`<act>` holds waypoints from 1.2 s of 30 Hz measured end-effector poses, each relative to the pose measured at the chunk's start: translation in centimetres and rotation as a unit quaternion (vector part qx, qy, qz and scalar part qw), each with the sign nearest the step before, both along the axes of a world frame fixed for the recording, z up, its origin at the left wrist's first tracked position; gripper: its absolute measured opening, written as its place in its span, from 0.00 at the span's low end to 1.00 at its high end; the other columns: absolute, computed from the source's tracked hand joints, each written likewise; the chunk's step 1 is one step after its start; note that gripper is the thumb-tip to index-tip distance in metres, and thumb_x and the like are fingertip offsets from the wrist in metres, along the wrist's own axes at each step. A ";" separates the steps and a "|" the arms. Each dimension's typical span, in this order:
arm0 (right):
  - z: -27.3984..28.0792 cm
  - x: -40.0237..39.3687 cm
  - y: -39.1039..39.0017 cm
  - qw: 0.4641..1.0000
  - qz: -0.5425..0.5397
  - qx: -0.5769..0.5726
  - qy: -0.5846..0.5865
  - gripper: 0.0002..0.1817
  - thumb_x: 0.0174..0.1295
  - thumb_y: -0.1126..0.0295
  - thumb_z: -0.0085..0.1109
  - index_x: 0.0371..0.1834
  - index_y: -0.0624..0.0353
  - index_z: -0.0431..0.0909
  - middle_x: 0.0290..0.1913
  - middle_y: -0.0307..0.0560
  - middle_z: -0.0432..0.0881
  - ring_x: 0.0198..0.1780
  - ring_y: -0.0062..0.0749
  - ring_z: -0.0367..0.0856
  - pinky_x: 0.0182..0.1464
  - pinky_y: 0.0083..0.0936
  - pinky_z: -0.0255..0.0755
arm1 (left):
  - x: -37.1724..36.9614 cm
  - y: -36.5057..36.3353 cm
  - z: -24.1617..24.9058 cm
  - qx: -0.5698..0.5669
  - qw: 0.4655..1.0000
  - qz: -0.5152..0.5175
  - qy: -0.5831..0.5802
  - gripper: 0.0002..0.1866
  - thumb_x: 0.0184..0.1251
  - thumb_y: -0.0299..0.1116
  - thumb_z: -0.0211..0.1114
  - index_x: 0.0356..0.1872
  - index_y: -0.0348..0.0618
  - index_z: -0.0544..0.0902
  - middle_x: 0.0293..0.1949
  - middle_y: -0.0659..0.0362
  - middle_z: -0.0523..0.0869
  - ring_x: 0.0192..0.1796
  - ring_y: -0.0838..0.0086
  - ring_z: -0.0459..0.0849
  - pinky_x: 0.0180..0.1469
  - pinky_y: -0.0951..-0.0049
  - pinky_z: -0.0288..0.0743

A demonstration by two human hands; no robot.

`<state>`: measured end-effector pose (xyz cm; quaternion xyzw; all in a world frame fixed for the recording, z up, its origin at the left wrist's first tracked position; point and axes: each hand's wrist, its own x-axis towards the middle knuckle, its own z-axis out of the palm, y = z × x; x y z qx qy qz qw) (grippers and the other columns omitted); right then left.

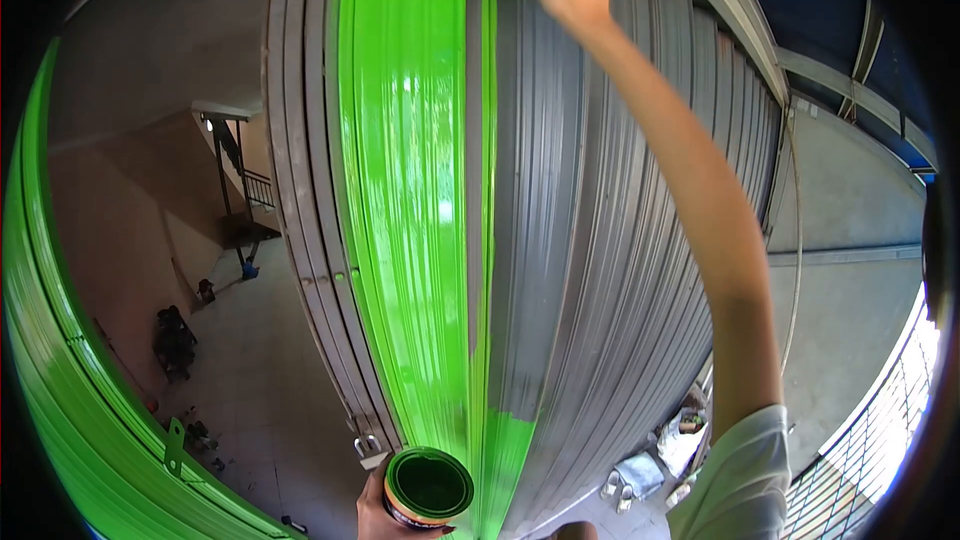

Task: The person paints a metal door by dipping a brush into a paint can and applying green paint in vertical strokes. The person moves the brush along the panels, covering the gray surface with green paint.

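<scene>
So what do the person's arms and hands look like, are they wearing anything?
Both hands are bare, with no gloves. The right arm is bare and long up to a short white sleeve at the shoulder. Only part of the left hand shows at the bottom edge, so its sleeve is out of sight.

This is the entrance of a building under renovation, seen at a grey metal folding gate partly painted bright green. Left of the gate, a bare concrete floor leads to a staircase. Right of the gate stands a plain concrete wall.
</scene>
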<state>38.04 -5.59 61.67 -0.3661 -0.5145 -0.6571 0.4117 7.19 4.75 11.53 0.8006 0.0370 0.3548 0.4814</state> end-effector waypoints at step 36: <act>-39.9 -18.0 -13.2 0.559 0.463 -0.321 0.609 0.11 0.58 0.75 0.45 0.30 0.68 0.78 0.25 0.47 0.81 0.17 0.21 0.76 0.18 0.17 0.69 | -6.6 -5.1 0.3 0.217 0.971 0.098 0.005 0.61 0.24 0.50 0.88 0.65 0.30 0.67 0.57 0.44 0.80 0.56 0.51 0.83 0.59 0.56 0.77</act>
